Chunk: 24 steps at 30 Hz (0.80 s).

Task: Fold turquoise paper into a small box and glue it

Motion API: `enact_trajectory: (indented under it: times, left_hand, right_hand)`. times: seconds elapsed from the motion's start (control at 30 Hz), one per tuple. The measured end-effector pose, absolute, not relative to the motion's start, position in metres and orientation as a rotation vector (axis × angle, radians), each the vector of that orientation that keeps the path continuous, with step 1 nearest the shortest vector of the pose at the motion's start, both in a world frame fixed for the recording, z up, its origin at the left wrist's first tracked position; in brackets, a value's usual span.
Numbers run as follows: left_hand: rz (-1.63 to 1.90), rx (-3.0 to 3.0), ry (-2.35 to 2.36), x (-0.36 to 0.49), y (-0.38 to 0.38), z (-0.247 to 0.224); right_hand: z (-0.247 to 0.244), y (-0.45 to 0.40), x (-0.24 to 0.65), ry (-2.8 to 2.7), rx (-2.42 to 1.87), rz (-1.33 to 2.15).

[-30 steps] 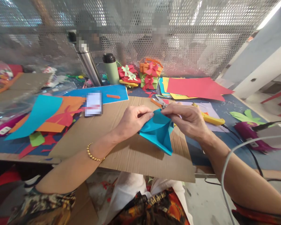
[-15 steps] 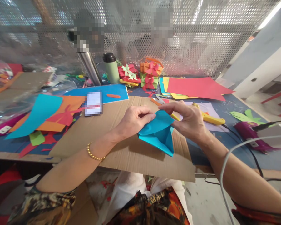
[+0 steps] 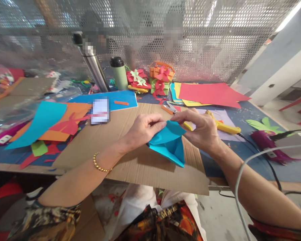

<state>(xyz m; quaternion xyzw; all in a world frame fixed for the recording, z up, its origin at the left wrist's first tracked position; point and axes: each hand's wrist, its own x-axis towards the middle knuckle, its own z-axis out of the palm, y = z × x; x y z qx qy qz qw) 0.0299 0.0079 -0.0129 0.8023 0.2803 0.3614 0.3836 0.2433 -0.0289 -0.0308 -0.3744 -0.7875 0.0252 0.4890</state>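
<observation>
A folded blue paper piece (image 3: pixel 169 144) hangs between my hands above the brown cardboard sheet (image 3: pixel 102 150). My left hand (image 3: pixel 147 127) pinches its upper left edge between thumb and fingers. At its upper right edge, my right hand (image 3: pixel 200 127) has thumb and bent fingers closed on the paper. The piece has an open fold facing me and a pointed lower corner. Just behind my hands lie scissors (image 3: pixel 169 108) with orange on them, and a yellow glue gun (image 3: pixel 225 127) rests on pale purple paper to the right.
Paper baskets (image 3: pixel 162 78), a green bottle (image 3: pixel 119 73) and a steel flask (image 3: pixel 96 70) stand at the back. Red sheets (image 3: pixel 213 93) lie back right. A phone (image 3: pixel 99 111) and coloured scraps (image 3: pixel 62 124) are on the left. A pale cable (image 3: pixel 240 174) crosses my right forearm.
The blue paper's right side has shifted slightly left and its top edge has bent down a little. My right fingertips have moved slightly; both hands keep hold of it.
</observation>
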Motion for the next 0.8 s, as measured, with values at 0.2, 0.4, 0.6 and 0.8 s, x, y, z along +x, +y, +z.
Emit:
enact_trajectory:
  times: [0.2, 0.4, 0.6, 0.8]
  left_hand:
    - [0.948, 2.076, 0.717, 0.0287, 0.0094, -0.0151]
    - [0.906, 1.984, 0.765, 0.0289, 0.0099, -0.0158]
    - [0.892, 1.988, 0.761, 0.0294, 0.0106, -0.0167]
    - [0.877, 1.971, 0.739, 0.0281, 0.0112, -0.0149]
  right_hand:
    - [-0.0302, -0.0294, 0.2446, -1.955, -0.899, -0.055]
    - [-0.0311, -0.0265, 0.2444, -1.977, -0.879, -0.186]
    - [-0.0345, -0.0249, 0.2453, -2.006, -0.941, -0.168]
    - [-0.0363, -0.0227, 0.2467, -2.035, -0.877, -0.200]
